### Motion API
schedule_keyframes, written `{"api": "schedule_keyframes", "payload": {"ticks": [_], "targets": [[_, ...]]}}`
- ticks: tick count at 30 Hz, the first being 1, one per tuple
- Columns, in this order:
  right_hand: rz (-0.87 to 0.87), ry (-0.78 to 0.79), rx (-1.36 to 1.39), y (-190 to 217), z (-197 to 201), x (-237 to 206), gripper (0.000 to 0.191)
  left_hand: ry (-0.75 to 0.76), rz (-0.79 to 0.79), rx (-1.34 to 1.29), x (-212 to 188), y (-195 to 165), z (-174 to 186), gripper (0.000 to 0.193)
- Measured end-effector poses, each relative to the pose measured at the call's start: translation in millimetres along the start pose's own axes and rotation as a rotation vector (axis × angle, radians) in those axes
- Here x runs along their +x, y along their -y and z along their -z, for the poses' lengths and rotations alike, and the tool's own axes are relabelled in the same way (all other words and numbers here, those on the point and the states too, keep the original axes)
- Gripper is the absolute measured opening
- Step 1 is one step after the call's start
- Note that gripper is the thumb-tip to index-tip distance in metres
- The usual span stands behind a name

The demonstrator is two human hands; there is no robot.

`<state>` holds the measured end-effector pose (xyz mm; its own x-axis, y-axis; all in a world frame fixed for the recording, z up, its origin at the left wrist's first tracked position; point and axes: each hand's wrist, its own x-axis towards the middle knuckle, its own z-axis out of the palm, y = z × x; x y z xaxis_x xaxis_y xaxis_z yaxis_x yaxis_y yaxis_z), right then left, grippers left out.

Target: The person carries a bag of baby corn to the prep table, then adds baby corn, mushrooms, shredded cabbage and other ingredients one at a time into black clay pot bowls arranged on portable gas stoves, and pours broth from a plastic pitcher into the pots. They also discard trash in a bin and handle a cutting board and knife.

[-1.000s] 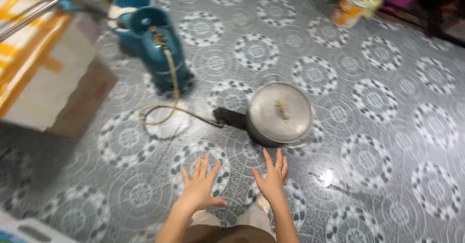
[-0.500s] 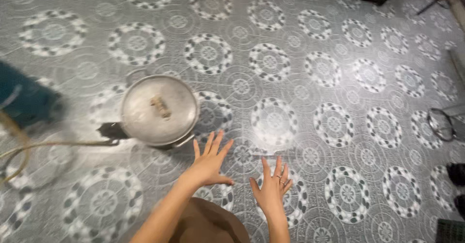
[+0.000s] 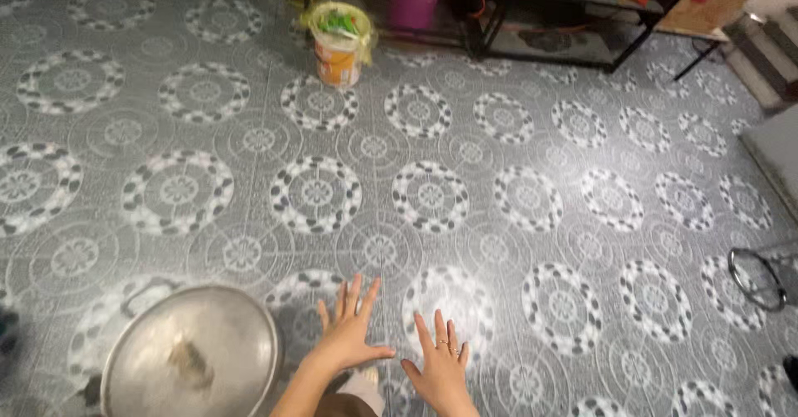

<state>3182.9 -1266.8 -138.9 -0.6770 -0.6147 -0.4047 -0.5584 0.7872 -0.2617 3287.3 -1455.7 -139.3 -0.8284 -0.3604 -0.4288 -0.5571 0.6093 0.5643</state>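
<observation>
The pot [image 3: 191,355] sits on the floor [image 3: 499,184]. Just right of the pot are the left hand [image 3: 347,334] and right hand [image 3: 440,371]; the bucket [image 3: 339,43] stands well behind it.

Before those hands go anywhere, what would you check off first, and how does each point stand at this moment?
1. Both hands free: ok. The left hand and right hand are spread open and hold nothing.
2. Pot lid seated: cannot tell. The metal lid is blurred, and the pot under it is hidden.
3. Left hand apart from the lid: ok. A strip of floor shows between them.
4. Floor ahead of the hands: ok. Only patterned tiles lie there.
5. Orange bucket upright: ok. It stands far off, with green stuff in a bag on top.
6. Wire ring at the right edge: ok, well apart from both hands.
</observation>
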Motion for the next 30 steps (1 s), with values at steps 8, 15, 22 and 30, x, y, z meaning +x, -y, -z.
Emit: {"api": "schedule_keyframes", "payload": {"ticks": [8,15,22,30], "targets": [[-0.122,0.039,-0.067,-25.1,77.2,218.1,0.087,-0.004,-0.081,0.072,165.6,-25.9,137.8,0.131],[-0.071,-0.244,0.110,-18.7,171.2,422.7,0.086,0.115,-0.134,0.181,342.6,-39.3,276.1,0.127],[-0.007,-0.341,0.134,62.4,313.2,584.5,0.083,0.038,-0.117,0.089,500.2,-10.1,401.3,0.119],[0.024,-0.045,0.029,131.3,411.1,815.6,0.075,-0.038,-0.216,-0.007,738.2,43.7,531.8,0.119]]}}
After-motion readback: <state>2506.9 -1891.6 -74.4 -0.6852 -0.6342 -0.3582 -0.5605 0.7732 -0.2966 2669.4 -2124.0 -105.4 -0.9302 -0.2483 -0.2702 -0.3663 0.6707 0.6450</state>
